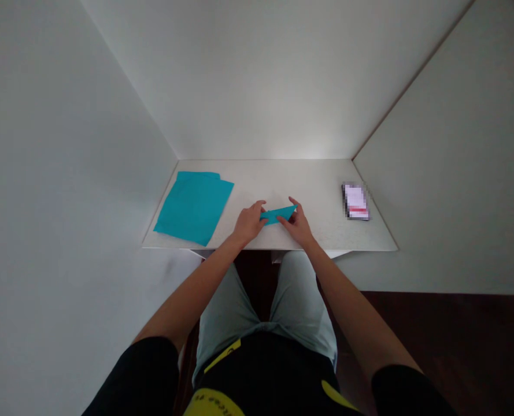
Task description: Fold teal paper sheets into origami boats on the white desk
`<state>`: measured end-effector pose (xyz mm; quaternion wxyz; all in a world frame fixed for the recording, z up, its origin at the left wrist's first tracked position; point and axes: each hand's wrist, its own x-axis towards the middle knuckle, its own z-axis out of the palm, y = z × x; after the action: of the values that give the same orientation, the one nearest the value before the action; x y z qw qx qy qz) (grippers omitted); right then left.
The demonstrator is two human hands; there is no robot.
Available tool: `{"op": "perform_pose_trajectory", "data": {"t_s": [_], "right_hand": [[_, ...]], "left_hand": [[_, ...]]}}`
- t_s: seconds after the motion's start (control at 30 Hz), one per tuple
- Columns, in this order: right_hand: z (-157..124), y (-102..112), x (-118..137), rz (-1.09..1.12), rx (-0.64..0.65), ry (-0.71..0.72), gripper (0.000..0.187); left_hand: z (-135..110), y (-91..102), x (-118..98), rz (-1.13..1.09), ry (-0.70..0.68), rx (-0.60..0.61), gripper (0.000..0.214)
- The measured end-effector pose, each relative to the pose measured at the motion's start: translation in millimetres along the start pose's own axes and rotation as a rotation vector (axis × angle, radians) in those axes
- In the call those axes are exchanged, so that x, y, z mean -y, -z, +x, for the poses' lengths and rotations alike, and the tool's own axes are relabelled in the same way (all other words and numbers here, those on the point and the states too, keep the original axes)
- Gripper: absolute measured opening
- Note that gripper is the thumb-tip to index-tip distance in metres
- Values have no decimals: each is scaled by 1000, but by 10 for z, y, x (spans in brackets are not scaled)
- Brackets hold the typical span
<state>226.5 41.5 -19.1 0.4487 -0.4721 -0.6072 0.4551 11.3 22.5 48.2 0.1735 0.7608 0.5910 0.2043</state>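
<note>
A small folded piece of teal paper (278, 214) lies on the white table (317, 179), near its front edge. My left hand (248, 222) pinches the left end of this folded paper, thumb and fingers closed on it. My right hand (299, 224) holds the right end, with a finger pressed on the upper tip. Both hands rest on the table top.
A stack of flat teal paper sheets (195, 207) lies at the table's left side. A phone (355, 201) lies near the right edge. White walls close in the table on the left, back and right. My knees sit under the front edge.
</note>
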Motion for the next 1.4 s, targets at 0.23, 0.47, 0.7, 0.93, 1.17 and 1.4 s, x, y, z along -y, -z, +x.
{"op": "perform_pose_trajectory", "data": {"t_s": [0.23,0.47,0.7,0.93,1.17,1.4], "right_hand": [[23,-35,-54,-320,-119,93,114],[-223,-151,135,-878,72,327,57],[-437,-127,151,-1054,287,277,73],[-365,189,65,-1126,239,215,78],[-381,212,56,-1088,212,213,77],[-345,252,12,-932,77,184,80]], "left_hand": [[-601,-391,-148,267,-213,-28,56],[-701,-553,51,248,-204,-2,68],[-704,-504,136,260,-154,-34,70],[-754,-318,325,330,-54,-5,75],[-642,-297,313,283,66,-26,72],[-401,-182,360,81,75,-128,47]]}}
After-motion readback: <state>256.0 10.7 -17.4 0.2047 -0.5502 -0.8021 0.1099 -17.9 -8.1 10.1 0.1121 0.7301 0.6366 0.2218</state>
